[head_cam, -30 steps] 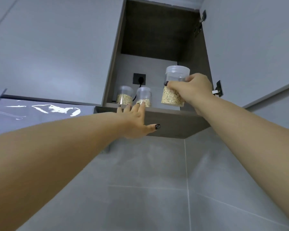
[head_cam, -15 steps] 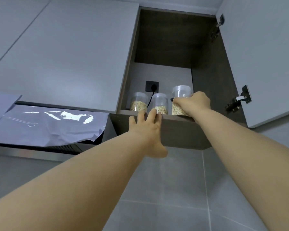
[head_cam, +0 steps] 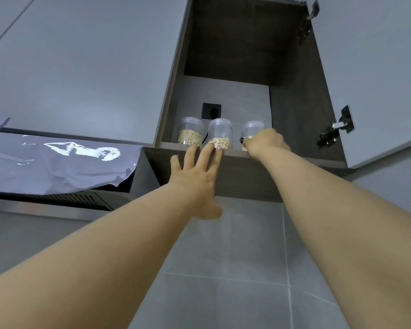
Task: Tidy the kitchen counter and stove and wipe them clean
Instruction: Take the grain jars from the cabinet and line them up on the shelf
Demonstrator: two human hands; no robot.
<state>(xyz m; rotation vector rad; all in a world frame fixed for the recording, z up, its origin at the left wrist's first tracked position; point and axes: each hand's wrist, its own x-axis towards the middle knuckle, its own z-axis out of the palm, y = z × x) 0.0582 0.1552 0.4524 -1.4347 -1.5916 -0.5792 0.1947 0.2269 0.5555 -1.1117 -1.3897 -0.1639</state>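
The right hand grips the third jar on the cupboard shelf, beside two others, while the left hand rests spread-fingered on the shelf edge; a careless release near the edge could tip the jar off.

- Cabinet: dark wood-grain inside, matt; its doors smooth, matt grey.
- Jars on the cabinet shelf: clear, smooth plastic, with pale, flaky grain in them.
- Hinges at the cabinet's right side: shiny metal.
- Film left of the cabinet: glossy and wrinkled.
- Tiles below the cabinet: smooth matt grey.
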